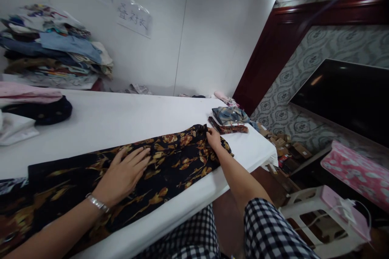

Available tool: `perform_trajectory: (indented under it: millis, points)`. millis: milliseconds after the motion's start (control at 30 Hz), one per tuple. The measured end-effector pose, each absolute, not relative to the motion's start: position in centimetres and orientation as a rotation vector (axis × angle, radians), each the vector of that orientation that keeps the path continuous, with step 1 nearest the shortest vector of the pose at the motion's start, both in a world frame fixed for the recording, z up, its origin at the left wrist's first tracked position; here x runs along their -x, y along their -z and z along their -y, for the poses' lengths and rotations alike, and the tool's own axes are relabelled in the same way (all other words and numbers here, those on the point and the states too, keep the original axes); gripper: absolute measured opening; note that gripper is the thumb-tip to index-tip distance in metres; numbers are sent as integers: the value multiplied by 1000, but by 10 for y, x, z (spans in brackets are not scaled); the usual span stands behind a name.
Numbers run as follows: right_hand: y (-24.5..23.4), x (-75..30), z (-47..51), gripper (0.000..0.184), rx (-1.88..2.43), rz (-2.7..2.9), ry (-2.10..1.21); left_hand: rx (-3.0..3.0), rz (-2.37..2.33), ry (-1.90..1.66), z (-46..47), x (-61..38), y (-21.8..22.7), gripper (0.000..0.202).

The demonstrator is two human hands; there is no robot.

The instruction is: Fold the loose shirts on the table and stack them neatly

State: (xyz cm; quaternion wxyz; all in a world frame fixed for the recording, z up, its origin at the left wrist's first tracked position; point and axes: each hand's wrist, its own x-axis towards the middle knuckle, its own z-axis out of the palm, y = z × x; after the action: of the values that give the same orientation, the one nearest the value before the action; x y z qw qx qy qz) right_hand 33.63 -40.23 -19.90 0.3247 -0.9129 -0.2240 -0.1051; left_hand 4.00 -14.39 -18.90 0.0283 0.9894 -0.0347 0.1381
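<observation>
A black shirt (179,162) with a gold and brown floral print lies stretched along the front of the white-covered table (127,109). My left hand (126,174), wearing a silver bracelet, rests flat on the middle of it with fingers stretched out. At the shirt's far right end, my right hand (213,137) pinches the bunched cloth near the top edge. Its fingertips are partly hidden by the fabric. The shirt's left end runs out of view beneath my left forearm.
Folded garments, a plaid shirt (229,115) among them, lie at the table's right end. Pink and dark clothes (39,109) lie at the left. Behind stands a tall clothes pile (57,44). A plastic stool (331,214) and boxes (285,145) are on the right.
</observation>
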Motion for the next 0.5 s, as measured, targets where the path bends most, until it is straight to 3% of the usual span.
perform_trajectory:
  millis: [200, 367, 500]
  points:
    - [193, -325, 398, 23, 2535, 877, 142, -2956, 119, -205, 144, -23, 211, 43]
    - [173, -300, 384, 37, 2564, 915, 243, -2943, 77, -439, 144, -24, 207, 59]
    - [171, -276, 362, 47, 2542, 1131, 120, -2976, 147, -342, 149, -31, 212, 56]
